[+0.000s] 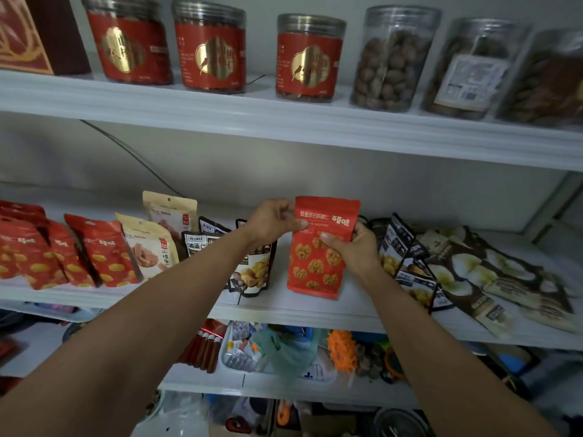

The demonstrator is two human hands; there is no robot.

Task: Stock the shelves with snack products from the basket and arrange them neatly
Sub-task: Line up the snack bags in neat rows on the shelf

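Note:
A red walnut snack pouch (318,266) stands upright on the middle white shelf (284,310), near its front edge. My left hand (274,220) pinches the pouch's upper left edge. My right hand (353,247) grips its right side, thumb across the front. Left of it stand black pouches (252,272), beige pouches (148,250) and more red walnut pouches (101,253). To the right, black pouches (407,263) lean and lie flat. No basket is in view.
The top shelf (284,121) carries red-labelled jars (307,58) and clear jars of nuts (391,58). Coconut-print packs (492,279) lie flat at the far right. Lower shelves hold mixed clutter, including a green plastic bag (284,351). A dark cable (132,152) runs down the back wall.

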